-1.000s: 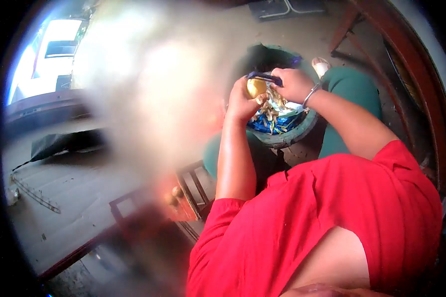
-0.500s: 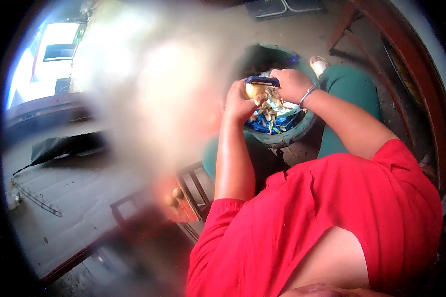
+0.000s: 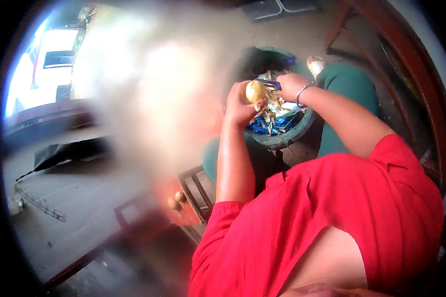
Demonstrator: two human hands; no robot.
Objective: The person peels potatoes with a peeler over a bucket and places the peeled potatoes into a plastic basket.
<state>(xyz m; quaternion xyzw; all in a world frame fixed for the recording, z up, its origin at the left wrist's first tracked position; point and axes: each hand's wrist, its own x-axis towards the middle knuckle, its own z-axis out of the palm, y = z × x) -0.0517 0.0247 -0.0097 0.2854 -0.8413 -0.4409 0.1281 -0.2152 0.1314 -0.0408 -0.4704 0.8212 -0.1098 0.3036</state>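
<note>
A pale yellow, peeled-looking potato [image 3: 255, 92] is gripped in my left hand [image 3: 240, 105], its upper side showing. My right hand [image 3: 293, 88], with a metal bangle at the wrist, is closed on the handle of a dark blue peeler [image 3: 271, 83], whose far end is beside the potato's upper right. Both hands are above a round green tub [image 3: 291, 138]. Inside the tub lie peelings [image 3: 266, 122] and crumpled blue plastic [image 3: 281, 123].
Two round brown items [image 3: 176, 200] lie on a reddish surface left of my lap. A large pale tabletop [image 3: 79, 208] carries a black sheet [image 3: 69, 152]. A dark red wooden frame [image 3: 421, 64] stands at right. Haze blurs the centre left.
The peeler has shifted from across the top of the potato to its right side, uncovering more of the potato. My right hand has moved slightly down with it.
</note>
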